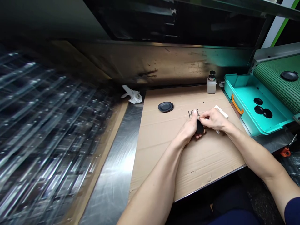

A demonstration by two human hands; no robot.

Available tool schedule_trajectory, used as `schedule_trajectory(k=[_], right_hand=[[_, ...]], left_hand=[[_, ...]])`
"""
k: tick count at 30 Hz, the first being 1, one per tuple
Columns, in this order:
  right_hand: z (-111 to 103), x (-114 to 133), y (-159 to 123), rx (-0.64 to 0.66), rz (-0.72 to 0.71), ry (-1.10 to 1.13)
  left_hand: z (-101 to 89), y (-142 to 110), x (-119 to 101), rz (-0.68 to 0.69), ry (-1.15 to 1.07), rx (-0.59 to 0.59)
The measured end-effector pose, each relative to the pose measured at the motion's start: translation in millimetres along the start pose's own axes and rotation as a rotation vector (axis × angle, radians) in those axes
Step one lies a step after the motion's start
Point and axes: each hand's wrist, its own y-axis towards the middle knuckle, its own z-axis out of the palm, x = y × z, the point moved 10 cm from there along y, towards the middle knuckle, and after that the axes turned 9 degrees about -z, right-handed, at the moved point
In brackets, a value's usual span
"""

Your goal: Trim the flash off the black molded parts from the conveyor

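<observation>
Above brown cardboard (159, 140), the left hand (190, 127) clasps a black, rounded, half-covered piece (200, 127), the right hand (213, 119) apparently pinching its edge.

Your L hand (190, 127) gripped a blk pc (200, 127) over cardbd (159, 140), R hand (214, 119) at its top; blk disc (166, 107) lay to L, teal bin (246, 90) w/ blk parts (259, 109) to R.
</observation>
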Motion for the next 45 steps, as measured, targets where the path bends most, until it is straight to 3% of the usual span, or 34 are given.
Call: schedule_trajectory(k=[8, 14, 21, 25, 29, 32, 35, 37, 41, 45], right_hand=[[8.9, -13.0, 0.2, 0.105, 0.046, 0.063], [7.3, -12.3, -0.7, 0.082, 0.014, -0.077], [4.1, -11.3, -2.1, 0.033, 0.026, -0.045], [6.5, -2.6, -0.5, 0.033, -0.018, -0.151], [12.8, 2.2, -1.2, 0.084, 0.008, -0.351], [-1.8, 6.8, -0.9, -0.005, 0.031, -0.368], [-35.1, 6.7, -5.0, -0.183, 0.096, -0.312], [-46.6, 3.0, -7.2, -0.182, 0.145, -0.278], [-44.3, -8.7, -10.0, -0.027, 0.242, -0.295], [-66.1, -25.2, -19.4, -0.134, 0.401, -0.59]], left_hand=[[3.3, -4.0, 0.7, -0.043, 0.107, 0.051], [2.0, -2.9, 3.0, -0.065, 0.081, 0.035], [1.6, -1.1, 5.3, -0.093, 0.054, 0.033], [2.0, -0.5, 5.1, -0.071, 0.05, 0.022], [-1.4, 0.6, 5.7, -0.137, -0.038, -0.013], [-11.3, -0.1, 5.2, -0.247, -0.317, -0.025], [-14.7, -3.5, 6.0, -0.376, -0.641, 0.055], [-15.5, -5.0, 5.4, -0.417, -0.763, 0.111], [-17.7, -4.2, 8.0, -0.426, -0.832, 0.14], [-17.6, -3.1, 7.8, -0.398, -0.821, 0.152]])
